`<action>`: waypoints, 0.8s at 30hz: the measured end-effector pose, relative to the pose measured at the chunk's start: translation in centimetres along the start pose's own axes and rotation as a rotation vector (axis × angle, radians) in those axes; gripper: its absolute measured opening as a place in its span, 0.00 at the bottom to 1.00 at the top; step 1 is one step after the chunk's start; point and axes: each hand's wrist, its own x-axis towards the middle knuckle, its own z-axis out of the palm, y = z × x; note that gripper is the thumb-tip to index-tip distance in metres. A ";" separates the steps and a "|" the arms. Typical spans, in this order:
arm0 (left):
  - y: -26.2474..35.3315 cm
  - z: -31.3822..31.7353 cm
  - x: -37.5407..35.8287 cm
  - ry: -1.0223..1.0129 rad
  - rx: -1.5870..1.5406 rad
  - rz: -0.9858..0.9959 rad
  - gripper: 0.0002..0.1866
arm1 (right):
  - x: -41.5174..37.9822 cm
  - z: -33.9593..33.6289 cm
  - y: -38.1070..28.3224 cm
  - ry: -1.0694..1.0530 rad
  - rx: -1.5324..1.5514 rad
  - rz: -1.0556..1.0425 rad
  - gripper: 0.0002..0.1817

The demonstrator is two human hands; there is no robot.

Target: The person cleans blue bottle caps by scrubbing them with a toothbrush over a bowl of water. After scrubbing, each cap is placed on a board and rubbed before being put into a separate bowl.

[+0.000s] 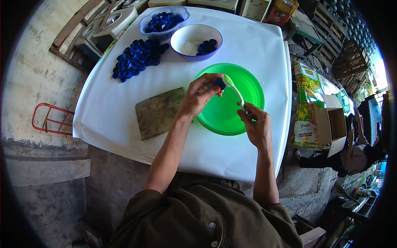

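Over the left part of a green basin (225, 120), my left hand (201, 95) holds a blue cap (219, 84) between its fingers. My right hand (255, 122) grips the handle of a white and green toothbrush (235, 90) at the basin's right side. The brush's head is at the cap, near its upper edge. Behind the basin is a white and purple bowl (185, 44) with a few blue caps and some whitish stuff inside. A pile of blue caps (134, 60) lies on the white table, left of that bowl.
A basket (144, 25) of blue caps stands at the table's back. A worn flat slab (159, 113) lies left of my left forearm. An open cardboard box (331, 124) and a person (355, 157) are off to the right. A red metal frame (51, 120) is at the left.
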 end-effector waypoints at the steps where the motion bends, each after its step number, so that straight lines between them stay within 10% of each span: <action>1: 0.0 0.0 0.0 -0.005 -0.002 -0.002 0.20 | -0.1 0.0 0.0 -0.009 0.001 -0.021 0.16; 24: -0.3 -0.5 -0.1 0.005 0.002 -0.001 0.16 | -0.1 -0.1 0.8 0.013 0.033 -0.041 0.16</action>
